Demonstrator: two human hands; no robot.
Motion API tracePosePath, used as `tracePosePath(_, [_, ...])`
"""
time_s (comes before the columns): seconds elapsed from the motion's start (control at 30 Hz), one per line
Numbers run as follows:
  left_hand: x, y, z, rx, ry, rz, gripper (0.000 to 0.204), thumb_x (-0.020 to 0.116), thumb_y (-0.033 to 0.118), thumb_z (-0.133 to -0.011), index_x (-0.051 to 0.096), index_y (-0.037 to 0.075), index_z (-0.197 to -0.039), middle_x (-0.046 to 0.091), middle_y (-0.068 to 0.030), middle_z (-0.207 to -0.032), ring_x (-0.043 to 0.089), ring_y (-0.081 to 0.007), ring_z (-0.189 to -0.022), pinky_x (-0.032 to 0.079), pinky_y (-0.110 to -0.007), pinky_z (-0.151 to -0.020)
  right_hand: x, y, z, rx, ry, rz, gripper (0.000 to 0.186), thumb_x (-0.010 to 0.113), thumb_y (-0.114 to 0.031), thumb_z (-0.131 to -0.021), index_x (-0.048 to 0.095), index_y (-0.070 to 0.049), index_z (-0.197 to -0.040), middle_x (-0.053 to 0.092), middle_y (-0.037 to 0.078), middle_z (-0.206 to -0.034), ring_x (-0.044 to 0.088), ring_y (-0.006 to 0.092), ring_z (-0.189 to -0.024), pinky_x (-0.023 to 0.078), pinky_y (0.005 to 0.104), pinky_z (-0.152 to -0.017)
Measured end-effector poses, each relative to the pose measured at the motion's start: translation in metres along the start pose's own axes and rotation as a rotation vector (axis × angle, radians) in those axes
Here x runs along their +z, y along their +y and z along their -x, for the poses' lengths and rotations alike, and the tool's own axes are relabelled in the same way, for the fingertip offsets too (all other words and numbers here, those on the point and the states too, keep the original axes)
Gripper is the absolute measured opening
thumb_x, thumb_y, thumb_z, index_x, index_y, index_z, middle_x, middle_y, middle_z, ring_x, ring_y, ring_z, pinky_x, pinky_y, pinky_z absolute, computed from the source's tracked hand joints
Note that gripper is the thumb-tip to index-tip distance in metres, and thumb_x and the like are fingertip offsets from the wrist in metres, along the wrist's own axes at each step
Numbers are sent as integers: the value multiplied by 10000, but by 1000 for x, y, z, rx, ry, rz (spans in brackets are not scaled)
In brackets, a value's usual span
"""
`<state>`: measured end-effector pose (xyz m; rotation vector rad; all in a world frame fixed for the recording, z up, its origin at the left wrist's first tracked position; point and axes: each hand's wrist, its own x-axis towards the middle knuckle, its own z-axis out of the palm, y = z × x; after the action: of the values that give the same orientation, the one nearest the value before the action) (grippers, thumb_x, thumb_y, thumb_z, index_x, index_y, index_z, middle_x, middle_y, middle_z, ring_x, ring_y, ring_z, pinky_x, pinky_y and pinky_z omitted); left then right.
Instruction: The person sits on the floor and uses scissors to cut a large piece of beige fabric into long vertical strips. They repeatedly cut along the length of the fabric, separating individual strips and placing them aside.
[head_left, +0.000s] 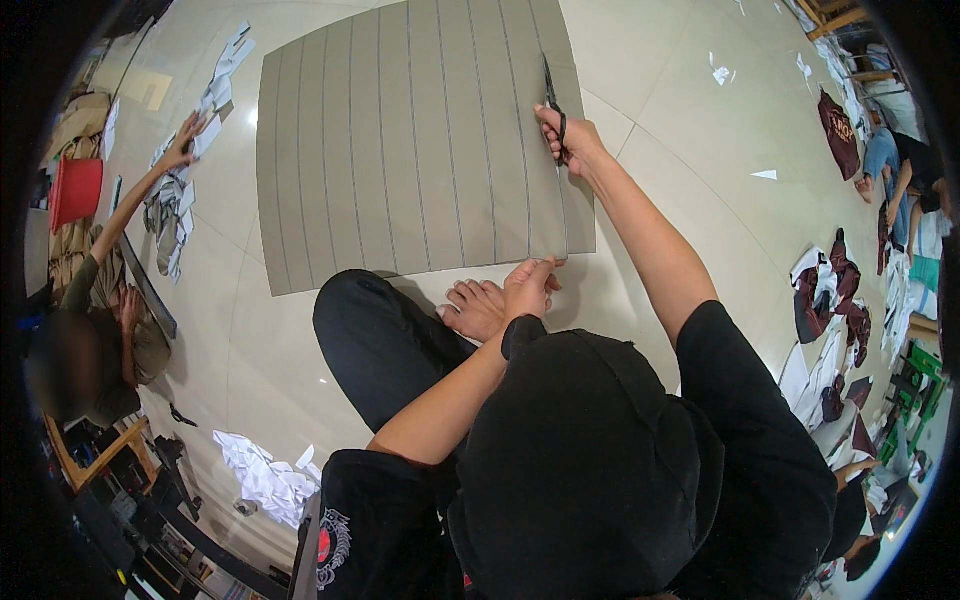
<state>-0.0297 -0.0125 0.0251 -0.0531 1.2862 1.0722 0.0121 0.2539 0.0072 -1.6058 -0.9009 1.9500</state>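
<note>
The sheet (400, 150), grey-brown with thin dark stripes running away from the person, lies spread on the pale tiled floor (700, 130), in front of the knees. On its right part are the black scissors (557, 115), blades pointing away from the person. The right hand (572, 140) has its grip closed around the scissors' handles; whether the blades are parted is too small to tell. From the scissors a line, seemingly a cut, runs down to the near edge, leaving a narrow strip along the sheet's right side. At that edge, the left hand (530, 288) has its grip pinched on the sheet, close to the line's lower end; a dark band (521, 336) circles the wrist.

Just beside the left hand is a bare foot (470, 310), and left of it a knee (370, 325) in black trousers. A black cap (590, 460) fills the lower middle.

Farther left, a co-worker's hand (182, 148) reaches to a row of white and grey pieces (215, 95), near a red object (75, 192). Crumpled white scraps (268, 475) lie at lower left. On the right are maroon-and-white pieces (835, 290) and other people at the rim.
</note>
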Motion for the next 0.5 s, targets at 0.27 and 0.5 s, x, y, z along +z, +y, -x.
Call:
tracePosePath(0.27, [-2, 0, 1, -7, -9, 11, 210, 660, 264, -981, 749, 79, -940, 573, 23, -640, 396, -41, -487, 262, -227, -431, 0, -3, -1, 14, 35, 51, 417, 835, -466, -789, 575, -145, -727, 506, -64, -614, 421, 50, -474, 352, 220, -445])
tracePosePath(0.5, [-4, -2, -3, -6, -13, -5, 240, 657, 288, -979, 759, 73, -947, 584, 24, -635, 399, -43, -474, 271, -226, -429, 3, -18, -9, 22, 29, 20, 412, 839, -427, -778, 586, -103, -745, 511, -27, -666, 426, 79, -520, 359, 257, -477])
